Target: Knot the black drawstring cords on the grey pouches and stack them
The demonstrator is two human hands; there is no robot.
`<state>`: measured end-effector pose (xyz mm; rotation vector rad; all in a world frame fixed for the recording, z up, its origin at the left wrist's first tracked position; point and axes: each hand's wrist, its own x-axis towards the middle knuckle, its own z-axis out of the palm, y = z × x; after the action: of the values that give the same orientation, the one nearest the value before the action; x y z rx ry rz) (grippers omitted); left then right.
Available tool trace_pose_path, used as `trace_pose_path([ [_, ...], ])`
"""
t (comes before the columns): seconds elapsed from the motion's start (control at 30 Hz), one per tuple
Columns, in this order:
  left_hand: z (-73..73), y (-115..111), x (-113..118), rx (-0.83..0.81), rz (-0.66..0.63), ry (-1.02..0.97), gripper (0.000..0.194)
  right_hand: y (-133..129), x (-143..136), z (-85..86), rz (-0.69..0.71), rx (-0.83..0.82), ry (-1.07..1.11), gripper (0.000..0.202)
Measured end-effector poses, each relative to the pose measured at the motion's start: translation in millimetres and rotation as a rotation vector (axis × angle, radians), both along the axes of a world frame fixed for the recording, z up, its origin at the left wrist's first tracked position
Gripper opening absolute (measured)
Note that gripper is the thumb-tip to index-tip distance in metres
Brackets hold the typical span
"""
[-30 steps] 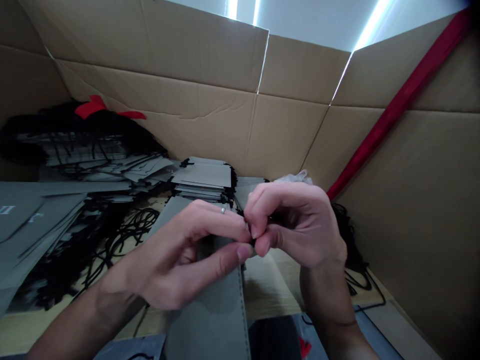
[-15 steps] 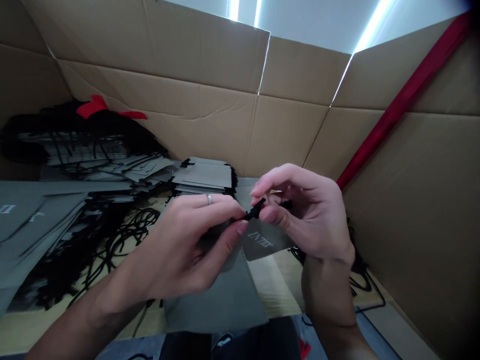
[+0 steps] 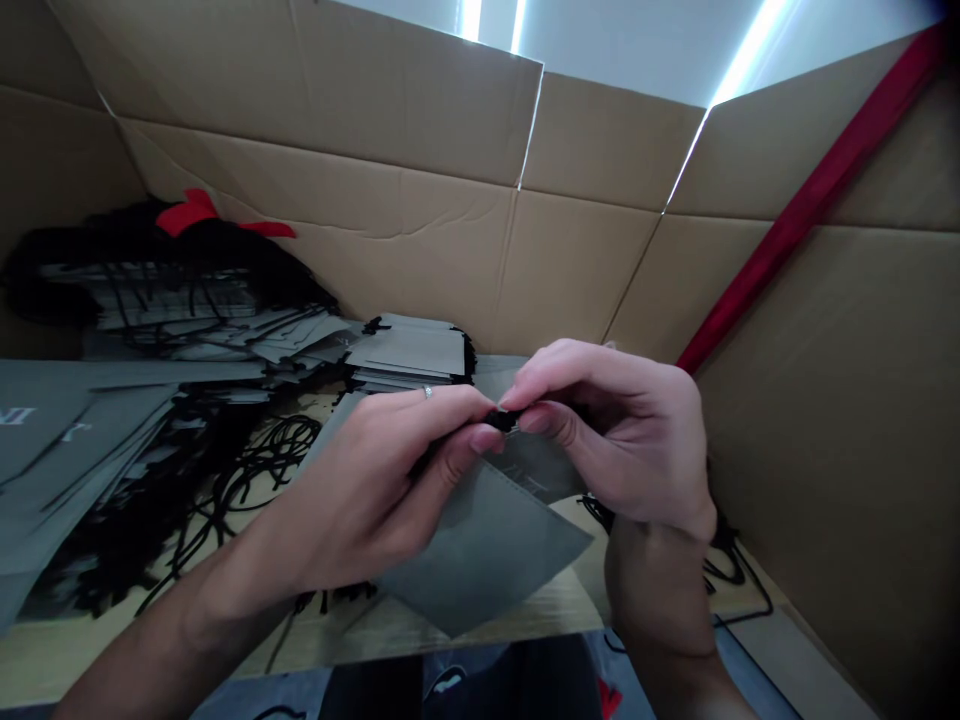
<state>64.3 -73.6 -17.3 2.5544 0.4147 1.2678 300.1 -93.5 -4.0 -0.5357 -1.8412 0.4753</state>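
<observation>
Closed back together since half a second ago: left hand [image 3: 360, 490] and right hand [image 3: 622, 440], fingers [image 3: 480, 438] now pinching the black cord end [image 3: 501, 420], earlier held in plain sight between parted fingertips. Swung round too: the grey pouch [image 3: 487, 545], lower corner now pointing right, printed lettering mostly hidden.
</observation>
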Motion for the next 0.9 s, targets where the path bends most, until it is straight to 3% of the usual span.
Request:
trace_pose_path([
  [0.2, 2.2, 2, 0, -0.086, -0.024, 0.042, 0.022, -3, -2, 0.1, -0.060, -0.040, -0.024, 0.010],
  [0.33, -0.9, 3, 5, -0.019, 0.007, 0.072, 0.020, -7, -7, 1.0, -0.112, -0.015, -0.042, 0.005],
  [0.63, -5.3, 4, 11, 0.169, 0.048, 0.099, 0.022, -4, -7, -3.0, -0.023, 0.016, -0.032, 0.007],
  [0.9, 0.6, -1, 6, 0.077, -0.024, 0.068, 0.025, -5, 0, 0.3, 0.030, -0.061, 0.002, 0.015],
])
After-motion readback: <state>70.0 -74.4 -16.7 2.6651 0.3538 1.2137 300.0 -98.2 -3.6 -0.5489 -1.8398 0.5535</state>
